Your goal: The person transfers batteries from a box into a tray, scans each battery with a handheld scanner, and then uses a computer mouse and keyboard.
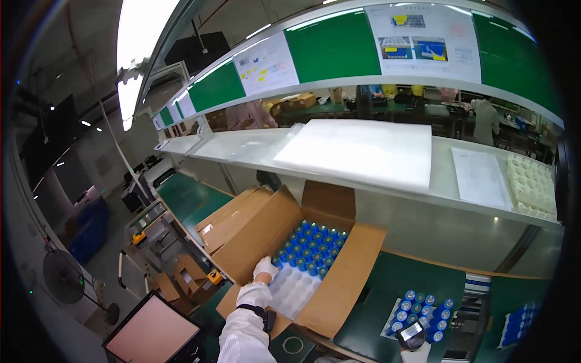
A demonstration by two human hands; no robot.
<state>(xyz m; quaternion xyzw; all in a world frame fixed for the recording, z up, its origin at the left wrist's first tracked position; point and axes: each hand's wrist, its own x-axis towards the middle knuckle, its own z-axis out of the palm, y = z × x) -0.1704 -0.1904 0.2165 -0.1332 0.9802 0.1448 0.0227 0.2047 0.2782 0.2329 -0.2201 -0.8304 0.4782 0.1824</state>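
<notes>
An open cardboard box stands in front of me, with several rows of blue cylindrical battery cells upright in its far part. The near part shows a white tray with round pockets. My left hand, in a white glove, reaches in at the box's left side. Its fingers are closed around a cell at the left end of the nearest row. At the lower right, my gloved right hand is beside a second group of blue cells. A black device with a bright face covers its fingers.
A shelf crosses behind the box, carrying white foam sheets, paper and a pocketed tray. Left of the box lies flattened cardboard. A monitor stands at the lower left. More blue cells are far right.
</notes>
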